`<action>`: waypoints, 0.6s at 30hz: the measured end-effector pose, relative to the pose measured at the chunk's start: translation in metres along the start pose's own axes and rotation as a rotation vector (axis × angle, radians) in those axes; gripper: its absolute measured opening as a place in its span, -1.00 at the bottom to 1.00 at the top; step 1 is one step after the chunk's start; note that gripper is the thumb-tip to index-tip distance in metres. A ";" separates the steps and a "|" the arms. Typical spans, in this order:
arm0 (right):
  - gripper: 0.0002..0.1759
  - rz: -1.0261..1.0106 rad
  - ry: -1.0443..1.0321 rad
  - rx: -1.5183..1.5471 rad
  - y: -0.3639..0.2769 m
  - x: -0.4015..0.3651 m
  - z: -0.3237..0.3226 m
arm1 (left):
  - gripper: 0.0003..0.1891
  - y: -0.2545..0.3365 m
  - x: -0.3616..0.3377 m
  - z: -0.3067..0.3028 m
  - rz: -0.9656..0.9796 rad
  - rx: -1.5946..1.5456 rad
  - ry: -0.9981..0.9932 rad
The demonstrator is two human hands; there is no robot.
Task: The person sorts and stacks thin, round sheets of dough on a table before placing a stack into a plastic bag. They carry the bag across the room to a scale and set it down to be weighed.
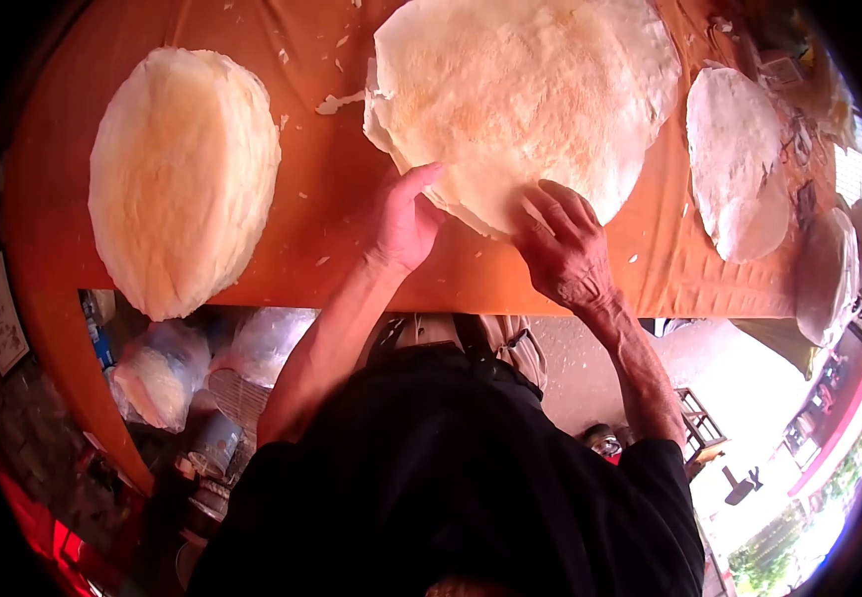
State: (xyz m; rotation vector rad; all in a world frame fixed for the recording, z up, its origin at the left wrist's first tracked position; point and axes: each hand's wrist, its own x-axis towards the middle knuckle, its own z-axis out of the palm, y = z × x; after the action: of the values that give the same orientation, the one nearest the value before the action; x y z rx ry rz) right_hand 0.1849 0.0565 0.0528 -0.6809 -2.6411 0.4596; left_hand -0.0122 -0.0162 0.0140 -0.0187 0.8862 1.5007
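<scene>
A large stack of thin, pale flatbread sheets [530,99] lies ahead of me on the orange cloth, its edges ragged. At its near left edge is my left hand [408,221], thumb over the top and the other fingers partly hidden beneath the rim. My right hand [562,244] rests on the near edge of the sheets, fingers slightly bent and apart on the upper surface; its thumb is hidden. To the left, apart from both hands, sits a thick oval stack of similar sheets [184,179].
The orange tablecloth [321,234] carries scattered crumbs and flakes. Thin sheets [736,159] lie at the right, near another pale sheet or bundle [829,279] at the table end. Plastic bags [165,373] and a metal container [214,443] stand below left. A framed sign [0,313] is at far left.
</scene>
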 end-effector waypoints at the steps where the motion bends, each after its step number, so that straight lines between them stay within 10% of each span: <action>1: -0.57 0.003 0.002 0.023 -0.001 0.001 -0.005 | -0.55 0.000 0.001 -0.001 -0.016 -0.020 -0.001; 9: -0.88 0.063 0.024 -0.081 0.086 0.068 -0.064 | -0.47 0.019 0.008 0.019 0.027 -0.009 -0.107; 10: -0.85 0.370 0.035 -0.036 0.082 0.090 -0.098 | -0.49 0.018 0.013 0.015 0.057 0.080 -0.062; 17: -0.84 -0.409 0.269 -0.589 0.048 0.141 -0.193 | -0.62 0.010 0.039 0.016 -0.015 0.252 0.111; 18: -0.86 -0.271 0.310 -0.691 0.047 0.131 -0.163 | -0.62 0.005 0.047 0.017 -0.009 0.225 0.091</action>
State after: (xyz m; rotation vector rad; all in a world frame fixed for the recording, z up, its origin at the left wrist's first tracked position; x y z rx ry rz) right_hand 0.1670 0.1983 0.2128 -0.5060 -2.5057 -0.6151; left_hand -0.0165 0.0328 0.0043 0.0741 1.1233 1.3928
